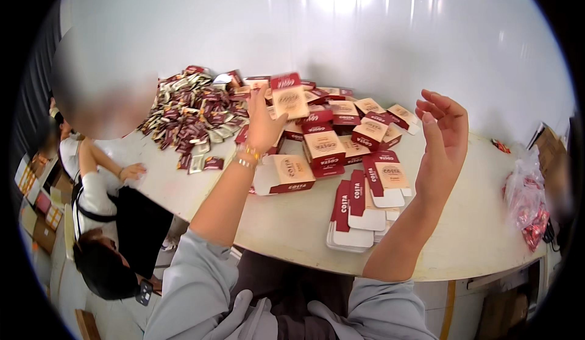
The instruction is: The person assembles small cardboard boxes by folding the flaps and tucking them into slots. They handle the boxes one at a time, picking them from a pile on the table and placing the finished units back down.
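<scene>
A small red and cream carton (289, 99), slightly blurred, stands tilted over the heap of cartons. Beside its left edge is my left hand (265, 127), fingers stretched and apart, the thumb by the carton's lower corner; whether they touch I cannot tell. My right hand (443, 148) is raised over the table's right side, fingers loosely curled and apart, holding nothing. Below and between my hands lies a stack of flat, unfolded cartons (350, 239) in the same colours. One carton with a white flap open (286, 175) lies below my left wrist.
A large heap of small red and cream sachets (201, 108) covers the table's far left. Several formed cartons (372, 130) are heaped at the back, near the pale wall. A clear plastic bag with red packets (527, 200) is at the right edge. Another person (100, 218) sits at the left.
</scene>
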The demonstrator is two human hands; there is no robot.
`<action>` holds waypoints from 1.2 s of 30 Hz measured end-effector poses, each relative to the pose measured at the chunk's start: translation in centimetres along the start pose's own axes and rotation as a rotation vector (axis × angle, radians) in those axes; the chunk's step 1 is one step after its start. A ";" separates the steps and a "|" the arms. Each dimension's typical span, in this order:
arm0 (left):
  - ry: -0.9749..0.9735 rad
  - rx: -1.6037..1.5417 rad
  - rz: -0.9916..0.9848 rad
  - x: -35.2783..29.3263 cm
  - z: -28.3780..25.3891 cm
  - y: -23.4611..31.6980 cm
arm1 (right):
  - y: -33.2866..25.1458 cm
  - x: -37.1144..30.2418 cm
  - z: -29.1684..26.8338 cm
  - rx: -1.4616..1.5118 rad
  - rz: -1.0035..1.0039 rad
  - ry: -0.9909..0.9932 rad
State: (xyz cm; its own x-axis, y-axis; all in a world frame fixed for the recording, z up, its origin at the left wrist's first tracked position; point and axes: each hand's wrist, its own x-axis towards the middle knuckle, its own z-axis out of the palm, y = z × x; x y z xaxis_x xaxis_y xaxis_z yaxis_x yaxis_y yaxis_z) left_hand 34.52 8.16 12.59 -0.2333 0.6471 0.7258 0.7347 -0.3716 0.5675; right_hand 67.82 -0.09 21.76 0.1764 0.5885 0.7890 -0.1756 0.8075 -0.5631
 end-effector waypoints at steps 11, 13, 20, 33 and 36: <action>-0.940 0.228 0.468 -16.2 6.7 6.9 | 8.9 -1.3 -1.8 -0.958 0.602 -0.351; -0.939 0.239 0.470 -16.3 6.7 7.1 | 16.1 -5.2 -4.9 -1.365 0.637 -0.525; -1.014 0.195 0.416 -15.5 6.4 7.5 | 18.8 -8.4 -9.8 -1.475 0.631 -0.610; -0.879 0.014 0.373 -12.9 5.6 4.6 | 5.9 1.1 2.4 -0.761 0.170 -0.030; -0.849 0.087 0.417 -14.3 8.1 3.8 | 10.2 1.7 3.0 -0.733 0.209 -0.044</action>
State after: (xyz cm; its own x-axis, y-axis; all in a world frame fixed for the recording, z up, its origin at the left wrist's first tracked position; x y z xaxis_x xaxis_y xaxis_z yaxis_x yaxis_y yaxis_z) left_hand 45.81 2.88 1.27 0.5742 0.7540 0.3190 0.7074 -0.6531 0.2703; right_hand 63.47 9.01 18.14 0.1690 0.7424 0.6483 0.4890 0.5080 -0.7091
